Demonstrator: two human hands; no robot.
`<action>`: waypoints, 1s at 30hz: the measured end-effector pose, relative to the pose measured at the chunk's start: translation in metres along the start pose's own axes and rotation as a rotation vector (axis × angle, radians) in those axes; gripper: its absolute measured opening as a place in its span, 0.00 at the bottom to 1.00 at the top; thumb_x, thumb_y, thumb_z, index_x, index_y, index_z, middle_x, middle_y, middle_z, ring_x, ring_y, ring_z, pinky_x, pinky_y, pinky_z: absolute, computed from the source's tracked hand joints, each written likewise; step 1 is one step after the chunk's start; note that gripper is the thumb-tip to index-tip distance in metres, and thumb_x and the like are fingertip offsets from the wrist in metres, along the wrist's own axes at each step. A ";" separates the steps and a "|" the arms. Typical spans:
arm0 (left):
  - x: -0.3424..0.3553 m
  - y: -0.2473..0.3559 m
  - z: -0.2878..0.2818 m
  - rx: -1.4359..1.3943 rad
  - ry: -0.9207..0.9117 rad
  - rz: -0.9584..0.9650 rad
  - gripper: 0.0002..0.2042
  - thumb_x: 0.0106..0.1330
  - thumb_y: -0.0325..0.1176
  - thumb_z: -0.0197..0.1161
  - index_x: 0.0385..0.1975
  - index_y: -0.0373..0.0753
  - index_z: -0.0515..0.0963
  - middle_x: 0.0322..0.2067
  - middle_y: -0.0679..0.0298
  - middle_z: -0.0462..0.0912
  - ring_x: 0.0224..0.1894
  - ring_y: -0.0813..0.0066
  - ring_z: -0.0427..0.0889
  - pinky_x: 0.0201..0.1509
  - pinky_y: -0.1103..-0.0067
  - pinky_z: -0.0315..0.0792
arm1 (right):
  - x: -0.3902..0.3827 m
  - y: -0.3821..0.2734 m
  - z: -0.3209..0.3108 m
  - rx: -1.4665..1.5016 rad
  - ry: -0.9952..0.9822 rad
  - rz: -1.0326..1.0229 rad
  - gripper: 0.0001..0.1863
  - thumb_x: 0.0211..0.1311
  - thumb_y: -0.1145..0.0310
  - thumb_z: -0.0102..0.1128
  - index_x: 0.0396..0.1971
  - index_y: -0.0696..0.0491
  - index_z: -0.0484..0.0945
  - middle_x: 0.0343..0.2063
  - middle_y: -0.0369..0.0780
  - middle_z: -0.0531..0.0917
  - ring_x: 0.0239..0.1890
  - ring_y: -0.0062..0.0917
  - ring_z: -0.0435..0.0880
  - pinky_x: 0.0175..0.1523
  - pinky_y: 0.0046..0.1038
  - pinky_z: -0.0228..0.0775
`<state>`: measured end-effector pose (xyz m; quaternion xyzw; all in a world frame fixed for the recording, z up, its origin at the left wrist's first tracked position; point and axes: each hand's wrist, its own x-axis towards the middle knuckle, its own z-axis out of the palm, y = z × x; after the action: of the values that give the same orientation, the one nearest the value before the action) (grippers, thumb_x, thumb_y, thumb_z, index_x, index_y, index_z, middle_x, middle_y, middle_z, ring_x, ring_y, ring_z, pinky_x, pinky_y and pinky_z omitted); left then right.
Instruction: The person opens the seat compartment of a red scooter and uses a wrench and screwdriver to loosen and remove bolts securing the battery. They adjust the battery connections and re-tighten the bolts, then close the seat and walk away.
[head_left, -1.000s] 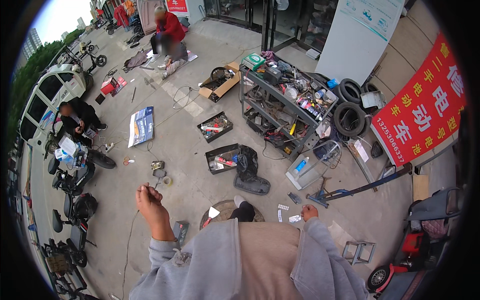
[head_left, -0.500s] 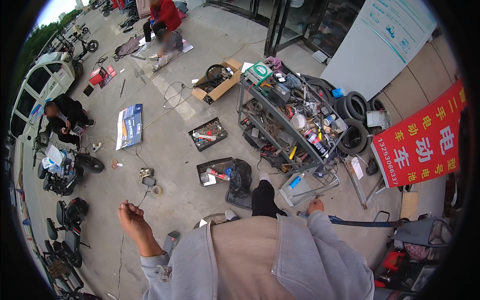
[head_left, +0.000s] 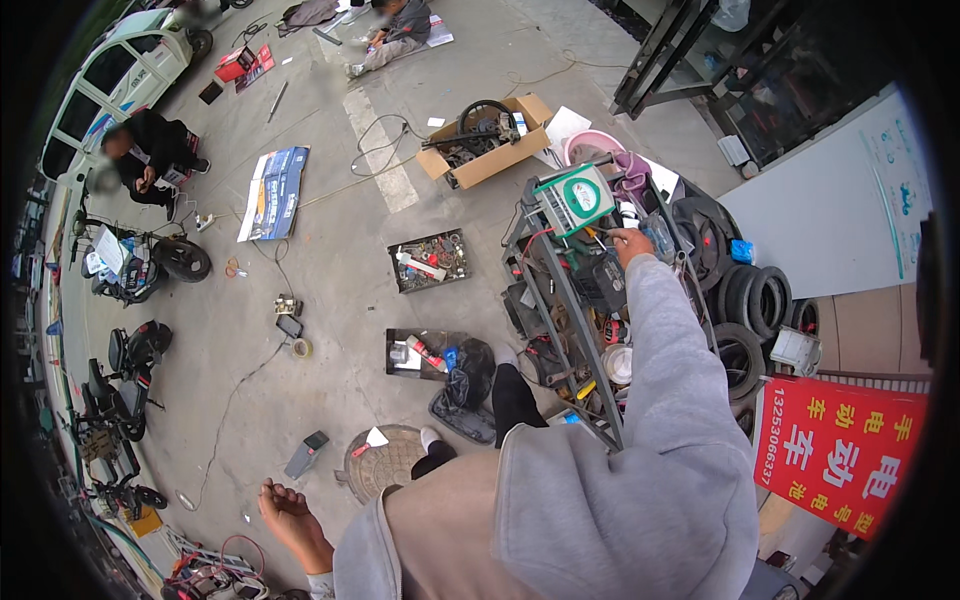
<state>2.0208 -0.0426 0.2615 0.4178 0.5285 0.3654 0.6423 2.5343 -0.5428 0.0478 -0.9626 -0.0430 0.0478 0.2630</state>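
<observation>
My right hand [head_left: 630,243] reaches over the upper level of a metal tool rack, its fingers closed beside a green-and-white box-shaped device [head_left: 574,199]. A thin tool with a yellowish part lies at the fingertips; whether they hold it is too small to tell. Just below that hand sits a dark boxy block [head_left: 603,283]. Away from the rack, my left hand [head_left: 297,522] hangs over the ground at the lower left, fingers loosely bent and apart, with nothing visible in them. My right sleeve hides part of the rack [head_left: 570,318].
Tyres [head_left: 768,302] are stacked right of the rack. A cardboard box [head_left: 488,142] of parts and two black trays, one with small parts [head_left: 430,262], stand on the ground. A round cover [head_left: 385,462] lies near my feet. One person [head_left: 150,160] sits at left, another [head_left: 400,35] at the far side.
My right hand has left the blue strap-like item at the lower right and reached forward to the rack beside the green-and-white device. My left hand sits lower in view. The view has shifted.
</observation>
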 end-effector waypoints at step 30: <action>-0.082 0.011 -0.013 -0.151 0.178 0.141 0.09 0.72 0.35 0.52 0.39 0.37 0.76 0.26 0.71 0.75 0.27 0.85 0.69 0.33 0.85 0.65 | -0.057 -0.180 -0.019 0.753 -0.902 -0.626 0.17 0.69 0.57 0.54 0.30 0.56 0.68 0.30 0.39 0.72 0.31 0.21 0.70 0.41 0.22 0.64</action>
<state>1.9938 -0.1111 0.3015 0.3704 0.5239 0.4838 0.5952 2.4692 -0.4041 0.1594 -0.6329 -0.4065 0.3791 0.5390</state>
